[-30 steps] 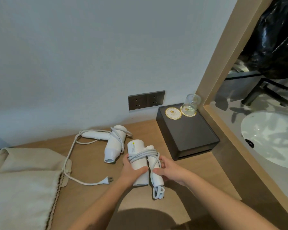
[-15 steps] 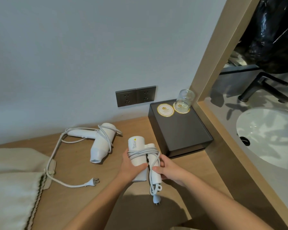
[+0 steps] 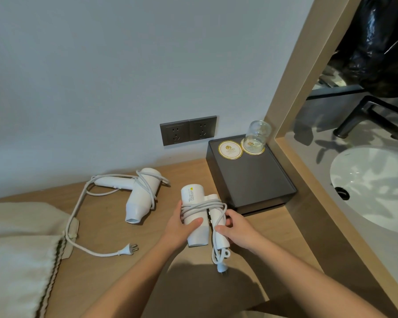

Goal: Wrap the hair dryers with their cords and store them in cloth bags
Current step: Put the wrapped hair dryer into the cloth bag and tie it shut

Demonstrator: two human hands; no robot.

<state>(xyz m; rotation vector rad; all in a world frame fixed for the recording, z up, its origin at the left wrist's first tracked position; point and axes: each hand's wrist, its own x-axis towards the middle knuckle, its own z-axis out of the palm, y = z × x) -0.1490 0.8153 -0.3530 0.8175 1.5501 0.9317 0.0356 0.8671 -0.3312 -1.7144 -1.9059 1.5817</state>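
Observation:
I hold a folded white hair dryer (image 3: pixel 194 204) just above the wooden counter, its grey cord wound around barrel and handle. My left hand (image 3: pixel 182 228) grips the barrel from the left. My right hand (image 3: pixel 233 227) clasps the folded handle and the cord's end; the plug (image 3: pixel 222 268) dangles below. A second white hair dryer (image 3: pixel 139 195) lies on the counter to the left, cord looped loosely over it and trailing to its plug (image 3: pixel 128 249). Two beige cloth bags (image 3: pixel 21 255) lie at the left edge.
A dark box (image 3: pixel 251 180) with two round coasters and an upturned glass (image 3: pixel 257 136) stands against the wall on the right. Grey wall sockets (image 3: pixel 187 130) sit behind. Beyond a wooden frame on the right are a white sink (image 3: pixel 372 187) and black faucet.
The view has shifted so the bags slide left and out of frame. The dryer in my hands has tilted slightly, and the cord's plug end now hangs lower beneath my right hand.

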